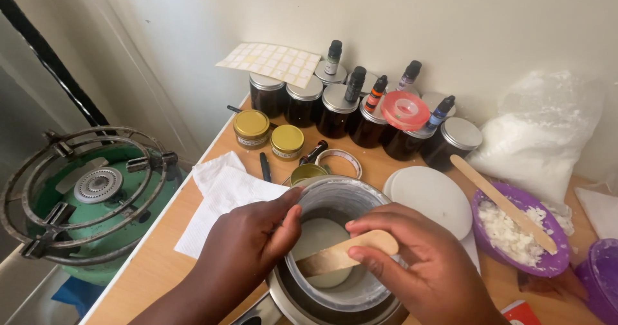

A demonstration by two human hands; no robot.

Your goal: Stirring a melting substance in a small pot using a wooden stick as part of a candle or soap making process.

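Note:
My left hand [248, 244] grips the left rim of a clear plastic jug [335, 199] that sits inside a metal pot [302, 306]. A pale, milky liquid [315, 235] lies at the bottom of the jug. My right hand [418, 257] holds a flat wooden stick [344, 254] by its rounded end, and the stick slants down into the jug towards the liquid.
A purple bowl [547, 264] of white flakes with a wooden spatula [502, 203] stands at right, beside a white lid [434, 199] and a bag of white flakes [547, 132]. Dark jars [338, 109], small dropper bottles [355, 83], gold tins [251, 127] and tissue [222, 196] lie behind. A green gas burner [90, 193] is at left.

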